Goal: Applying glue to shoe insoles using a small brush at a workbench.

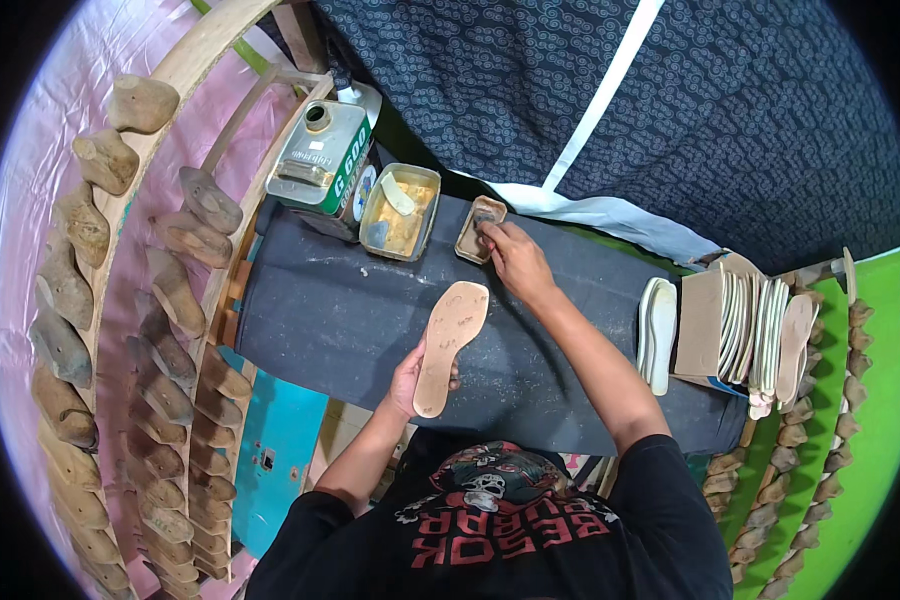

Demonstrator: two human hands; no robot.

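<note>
My left hand (407, 380) grips a tan shoe insole (450, 345) by its narrower heel part, with the wide forefoot end pointing away from me. The insole is held above the dark-covered table (310, 300), and small dark marks show on its face. At the far side of the table, my right hand (516, 259) has its fingers bent together inside a small brown tray (466, 246). Something dark lies at the fingertips, too small to make out. Left of that tray stands a square tub (436, 200) of yellowish material, with a pale flat strip (397, 195) in it.
A metal can (315, 150) stands at the table's far left corner. On the right are white soles (657, 335) and a cardboard box (698, 325) beside several stacked insoles (767, 320). Racks of wooden shoe lasts (65, 345) line both sides. Dark patterned cloth (730, 120) hangs behind.
</note>
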